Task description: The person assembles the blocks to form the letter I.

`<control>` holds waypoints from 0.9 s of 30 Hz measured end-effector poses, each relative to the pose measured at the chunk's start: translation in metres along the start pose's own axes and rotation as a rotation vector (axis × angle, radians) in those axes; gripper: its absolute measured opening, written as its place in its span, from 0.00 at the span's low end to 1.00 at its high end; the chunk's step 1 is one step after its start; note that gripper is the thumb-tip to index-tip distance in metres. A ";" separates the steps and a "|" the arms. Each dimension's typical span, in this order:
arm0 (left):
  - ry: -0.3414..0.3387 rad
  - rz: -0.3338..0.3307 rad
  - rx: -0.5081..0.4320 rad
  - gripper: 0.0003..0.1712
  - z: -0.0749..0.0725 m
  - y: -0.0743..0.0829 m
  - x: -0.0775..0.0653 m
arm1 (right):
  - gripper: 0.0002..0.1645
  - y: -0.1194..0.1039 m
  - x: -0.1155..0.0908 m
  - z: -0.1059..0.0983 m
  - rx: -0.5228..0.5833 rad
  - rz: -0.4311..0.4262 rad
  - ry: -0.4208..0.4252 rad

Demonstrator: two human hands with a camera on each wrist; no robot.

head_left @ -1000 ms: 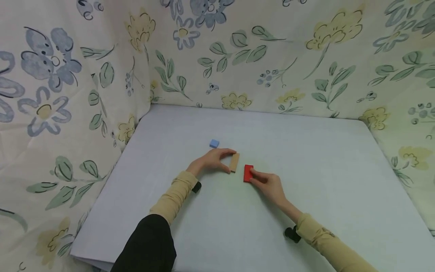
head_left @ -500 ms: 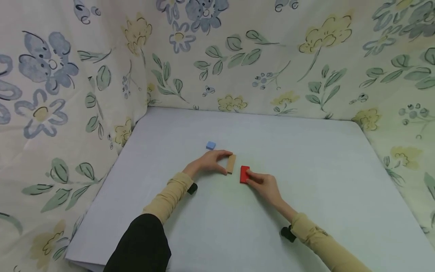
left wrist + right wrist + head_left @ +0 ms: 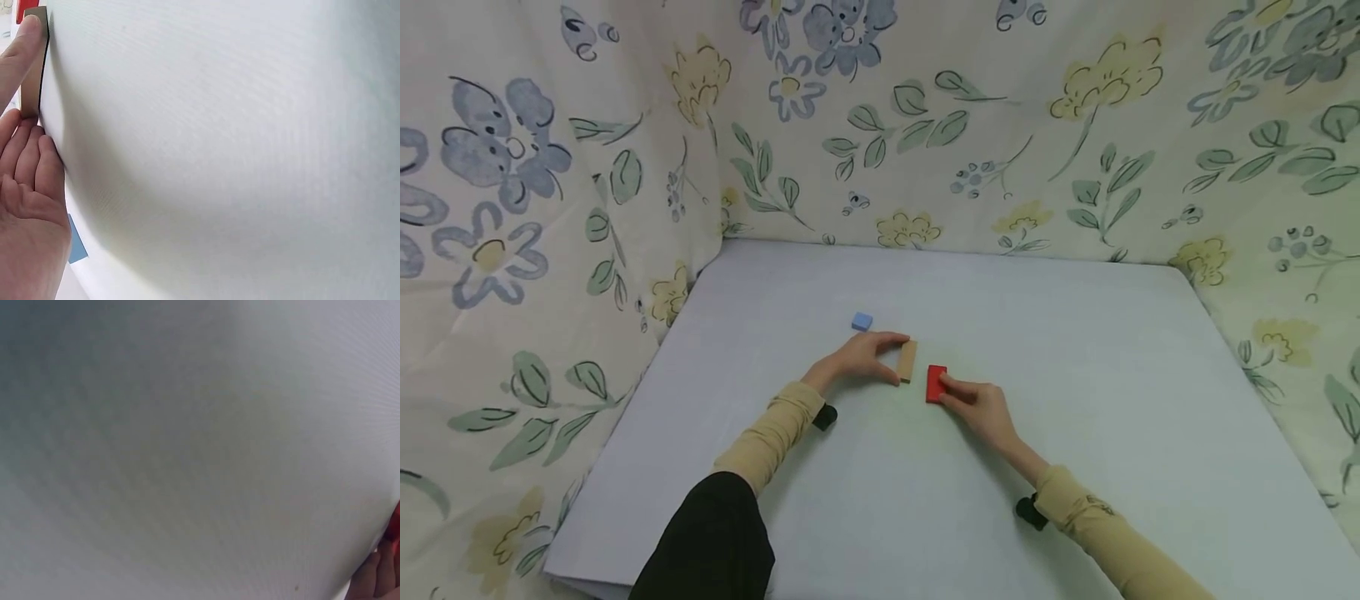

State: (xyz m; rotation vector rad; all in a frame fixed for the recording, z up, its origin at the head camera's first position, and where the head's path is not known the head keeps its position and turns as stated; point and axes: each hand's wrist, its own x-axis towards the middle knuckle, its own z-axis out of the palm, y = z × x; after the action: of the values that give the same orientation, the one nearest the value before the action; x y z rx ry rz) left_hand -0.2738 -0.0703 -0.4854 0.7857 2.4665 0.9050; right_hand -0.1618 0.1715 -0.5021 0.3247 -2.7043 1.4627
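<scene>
In the head view my left hand [image 3: 861, 355] pinches a light wooden block [image 3: 907, 362] by its two ends, thumb at the near end and fingers at the far end. The left wrist view shows the thumb [image 3: 25, 40] across one end of this wooden block [image 3: 34, 75]. Just right of it lies a red rectangular block [image 3: 935, 385], pinched by my right hand [image 3: 988, 410] at its right side. A small gap separates the two blocks. Only a corner of the red block [image 3: 394, 528] and a few fingertips [image 3: 384, 565] show in the right wrist view.
A small blue block [image 3: 862, 321] lies on the white table [image 3: 1075, 350] beyond my left hand. Flowered cloth [image 3: 962, 158] hangs behind the table and at both sides. Small black devices [image 3: 1032, 512] sit at both wrists.
The head view has shifted slightly, carrying everything a little left in it. Both hands keep their hold, and the blocks stay at nearly the same places relative to each other.
</scene>
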 end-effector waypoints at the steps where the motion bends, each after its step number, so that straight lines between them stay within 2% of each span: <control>1: 0.002 -0.001 -0.008 0.46 0.000 0.001 0.001 | 0.22 0.000 0.000 0.000 0.002 0.003 0.000; 10: 0.018 -0.031 -0.086 0.45 -0.002 0.001 0.003 | 0.22 0.001 0.001 0.000 0.005 0.029 -0.008; 17: 0.109 -0.030 -0.162 0.46 -0.002 0.004 0.004 | 0.22 0.002 0.000 0.002 0.000 0.008 0.018; 21: 0.155 -0.023 -0.194 0.47 -0.004 0.008 0.006 | 0.22 0.002 -0.001 0.001 0.001 0.012 0.003; 27: 0.177 0.004 -0.216 0.47 -0.006 0.013 0.007 | 0.22 0.002 -0.001 -0.001 0.003 0.023 -0.011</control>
State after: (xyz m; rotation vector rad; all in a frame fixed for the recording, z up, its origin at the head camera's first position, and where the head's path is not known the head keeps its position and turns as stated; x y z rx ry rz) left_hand -0.2773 -0.0609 -0.4733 0.6612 2.4591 1.2657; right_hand -0.1610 0.1731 -0.5034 0.3041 -2.7238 1.4761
